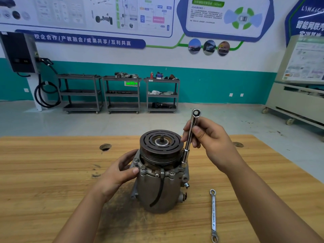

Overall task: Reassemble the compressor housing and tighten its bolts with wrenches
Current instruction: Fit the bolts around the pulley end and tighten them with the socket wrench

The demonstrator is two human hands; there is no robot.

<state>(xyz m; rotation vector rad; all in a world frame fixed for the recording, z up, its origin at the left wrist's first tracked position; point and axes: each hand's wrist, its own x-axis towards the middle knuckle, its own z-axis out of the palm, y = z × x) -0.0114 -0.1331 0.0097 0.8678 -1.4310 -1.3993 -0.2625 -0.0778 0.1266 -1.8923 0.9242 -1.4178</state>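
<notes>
A grey metal compressor (158,188) stands upright on the wooden table (43,172), its dark slotted pulley (160,143) on top. Several bolts sit around the housing flange below the pulley. My left hand (121,171) grips the flange on the left side, thumb pressed near a bolt. My right hand (208,137) holds the shaft of a chrome socket wrench (188,139) that stands almost upright. The wrench's lower end sits on a bolt at the right of the flange. Its ring end points up.
A double ring spanner (213,214) lies on the table to the right of the compressor. Two round holes (105,147) are in the tabletop near the far edge. Three metal trolleys (121,94) stand against the far wall.
</notes>
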